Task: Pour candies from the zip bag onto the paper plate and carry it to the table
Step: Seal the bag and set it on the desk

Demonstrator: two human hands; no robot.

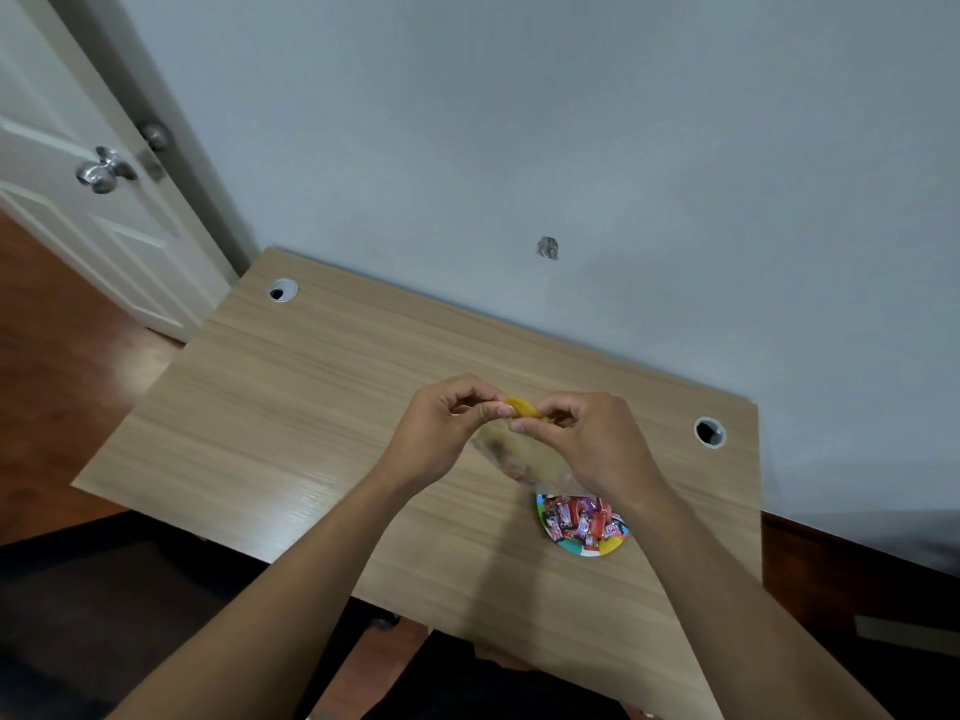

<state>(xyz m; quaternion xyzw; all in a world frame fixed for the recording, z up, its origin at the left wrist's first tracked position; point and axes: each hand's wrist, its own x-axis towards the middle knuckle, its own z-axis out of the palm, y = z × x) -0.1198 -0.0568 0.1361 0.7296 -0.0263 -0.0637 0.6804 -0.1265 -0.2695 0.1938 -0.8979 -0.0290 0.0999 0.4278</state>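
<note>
A clear zip bag (511,449) with a yellow zip strip hangs above the wooden desk (291,407). My left hand (441,433) pinches the left end of the strip and my right hand (587,439) pinches the right end. A few candies show through the bag's lower part. Just below the bag, a small colourful paper plate (587,550) lies on the desk with a pile of red and pink wrapped candies (579,519) on it. My right wrist covers the plate's upper right edge.
The desk stands against a pale wall and has two round cable holes (283,291), (709,432). A white door (72,200) with a metal knob stands open at the left over a dark wood floor. A dark chair or mat lies at the lower left.
</note>
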